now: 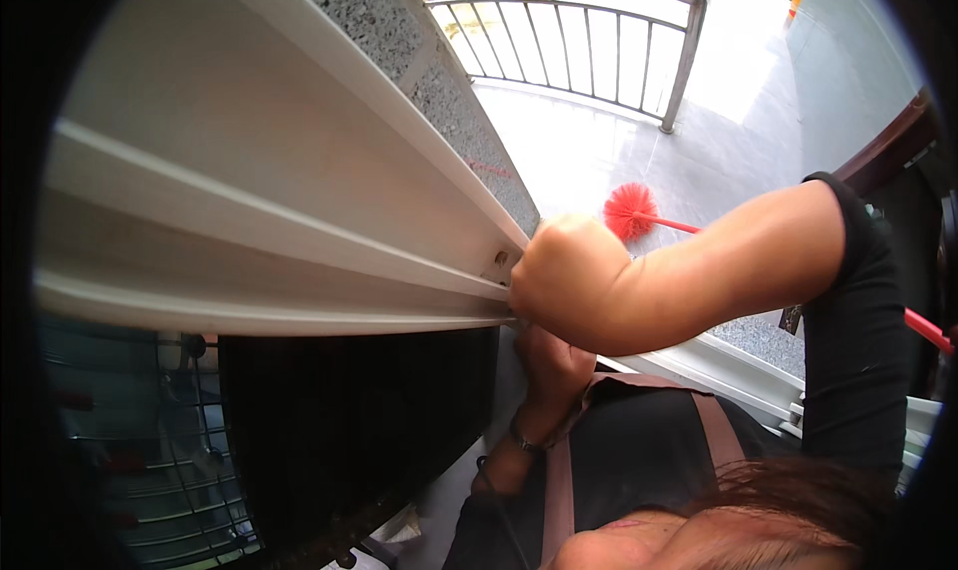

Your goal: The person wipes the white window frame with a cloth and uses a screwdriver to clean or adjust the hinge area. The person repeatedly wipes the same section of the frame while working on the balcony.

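Note:
A white metal or plastic door or window frame (pixel 322 166) runs in from the left, with long raised ridges along it. My right hand (pixel 565 282) is curled against the near end of this frame, beside a small hole (pixel 501 258) in it. Its fingers face away from the view, so what they hold is hidden. Just below it, my left hand (pixel 554 360), with a dark band on the wrist, is bent up close to the frame's lower edge. The right hand and forearm partly cover it, and its fingertips cannot be seen.
Beyond the frame is a speckled stone edge (pixel 456 113). Outside, a red round-headed brush (pixel 629 212) lies on pale tiles, its handle passing behind my right arm. A metal railing (pixel 621 53) stands farther out. At lower left are a dark panel (pixel 352 420) and a wire rack (pixel 198 450).

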`<state>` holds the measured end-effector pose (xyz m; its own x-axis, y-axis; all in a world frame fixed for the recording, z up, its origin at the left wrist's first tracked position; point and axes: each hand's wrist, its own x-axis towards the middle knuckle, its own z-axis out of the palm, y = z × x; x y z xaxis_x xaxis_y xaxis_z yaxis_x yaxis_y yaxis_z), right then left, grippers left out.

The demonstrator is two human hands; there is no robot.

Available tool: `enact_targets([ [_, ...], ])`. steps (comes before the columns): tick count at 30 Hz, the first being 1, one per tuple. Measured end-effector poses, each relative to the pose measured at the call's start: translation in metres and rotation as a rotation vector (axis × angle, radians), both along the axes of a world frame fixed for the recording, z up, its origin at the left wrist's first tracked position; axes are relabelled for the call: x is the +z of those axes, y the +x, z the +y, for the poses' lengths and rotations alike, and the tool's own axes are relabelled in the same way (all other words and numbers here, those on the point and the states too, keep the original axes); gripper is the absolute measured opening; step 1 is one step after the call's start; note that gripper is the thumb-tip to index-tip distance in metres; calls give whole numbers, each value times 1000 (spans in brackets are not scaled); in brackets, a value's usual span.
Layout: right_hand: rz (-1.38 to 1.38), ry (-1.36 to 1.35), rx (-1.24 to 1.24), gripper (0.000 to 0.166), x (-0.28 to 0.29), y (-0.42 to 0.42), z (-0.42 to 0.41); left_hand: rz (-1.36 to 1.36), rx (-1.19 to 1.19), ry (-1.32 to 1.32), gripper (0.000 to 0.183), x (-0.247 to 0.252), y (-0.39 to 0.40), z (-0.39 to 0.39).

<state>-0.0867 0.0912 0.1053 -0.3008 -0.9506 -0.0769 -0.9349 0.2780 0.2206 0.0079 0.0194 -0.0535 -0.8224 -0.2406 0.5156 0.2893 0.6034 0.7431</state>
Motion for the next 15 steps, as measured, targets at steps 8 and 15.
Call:
enact_targets([
  [8, -296, 22, -42, 18, -5, -34, 32, -58, 148, 13, 49, 6, 2, -2],
  [15, -417, -447, 277, 35, -23, -13, 65, -142, 154, -119, 46, 10, -3, -3],
])
